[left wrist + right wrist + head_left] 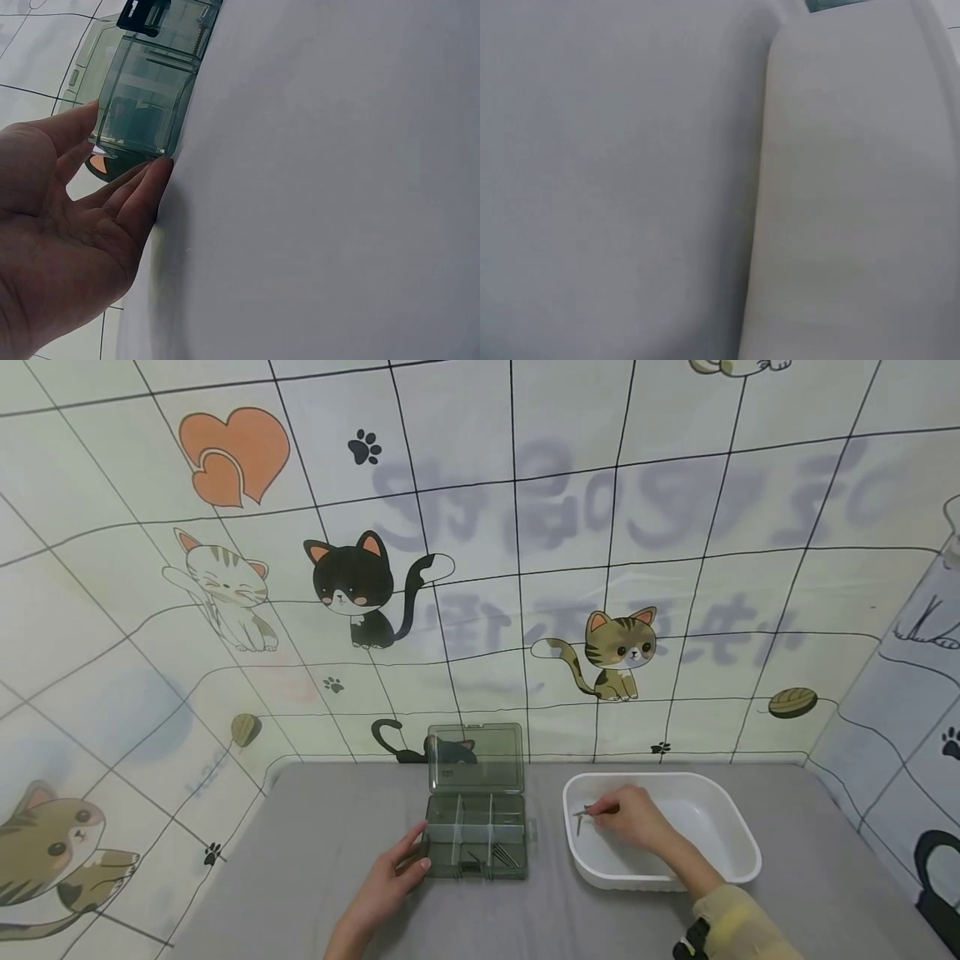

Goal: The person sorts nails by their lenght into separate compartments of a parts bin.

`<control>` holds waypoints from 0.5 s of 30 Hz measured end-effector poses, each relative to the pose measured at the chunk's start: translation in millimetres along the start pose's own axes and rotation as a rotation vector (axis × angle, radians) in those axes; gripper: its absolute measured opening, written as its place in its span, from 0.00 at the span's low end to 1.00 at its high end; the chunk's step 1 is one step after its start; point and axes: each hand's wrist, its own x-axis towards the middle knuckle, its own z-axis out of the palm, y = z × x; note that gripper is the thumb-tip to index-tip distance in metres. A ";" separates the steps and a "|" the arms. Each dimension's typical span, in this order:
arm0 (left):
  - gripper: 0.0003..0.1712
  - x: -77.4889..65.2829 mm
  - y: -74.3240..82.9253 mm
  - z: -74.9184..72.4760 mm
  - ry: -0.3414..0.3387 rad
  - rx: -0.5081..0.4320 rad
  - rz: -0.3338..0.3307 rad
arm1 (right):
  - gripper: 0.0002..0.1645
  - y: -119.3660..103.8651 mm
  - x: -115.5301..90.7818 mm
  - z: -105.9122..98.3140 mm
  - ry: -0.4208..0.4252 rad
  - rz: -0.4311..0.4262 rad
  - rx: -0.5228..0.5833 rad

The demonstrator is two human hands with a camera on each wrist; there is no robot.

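Observation:
A translucent grey-green compartment box (477, 831) stands with its lid (476, 758) raised behind it. Several thin metal screws (505, 855) lie in its front compartments. My left hand (390, 877) touches the box's left end; in the left wrist view that hand (90, 202) has its fingertips against the end wall, fingers fairly straight. Over the left part of a white plastic basin (720, 852), my right hand (633, 814) pinches small metal screws (579, 820) between thumb and fingers. The right wrist view has only the basin's outer wall (855, 195), with the right hand out of sight.
Grey cloth (300, 852) covers the table. A cat-printed, grid-lined curtain (480, 543) rises behind the table and at both sides. The basin stands to the right of the box, a short gap between them. A black curved object (937, 877) sits at the right edge.

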 end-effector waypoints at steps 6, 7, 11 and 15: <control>0.34 -0.4 -0.7 0.0 0.008 0.003 -0.011 | 0.05 -8.0 -3.2 -6.5 -0.009 0.082 0.026; 0.34 -0.3 -0.9 0.0 0.008 0.002 -0.012 | 0.06 -9.3 -3.6 -7.2 -0.009 0.095 0.029; 0.34 0.4 -2.0 0.2 0.013 0.010 -0.011 | 0.06 -14.9 -4.1 -10.1 -0.008 0.098 0.042; 0.34 1.0 -2.7 0.3 0.015 0.004 -0.012 | 0.07 -22.2 -3.7 -12.4 -0.001 0.081 0.069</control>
